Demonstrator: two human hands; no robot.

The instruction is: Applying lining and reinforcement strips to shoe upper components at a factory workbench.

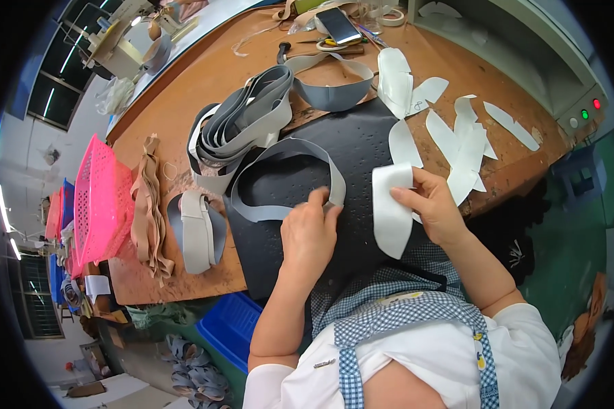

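Observation:
On a black mat [361, 146] lies a grey strap loop [256, 211], standing on its edge as an open ring. My left hand [309, 228] is closed at the loop's near right side, its fingertips pinching the band there; the exact grip is partly hidden. My right hand [435, 204] holds a white curved piece [392, 218] between thumb and fingers, just right of the loop. Whether that is one layer or a small stack, I cannot tell. More grey straps [252, 109] are heaped beyond the loop, and another grey loop [334, 95] rests behind the mat.
White cut pieces [465, 146] are scattered at the right. A bundled grey strap [198, 235] and tan strips [150, 211] lie left, beside a pink basket [92, 204]. A phone [339, 26] sits at the back. A grey machine [525, 61] with lit buttons borders the right.

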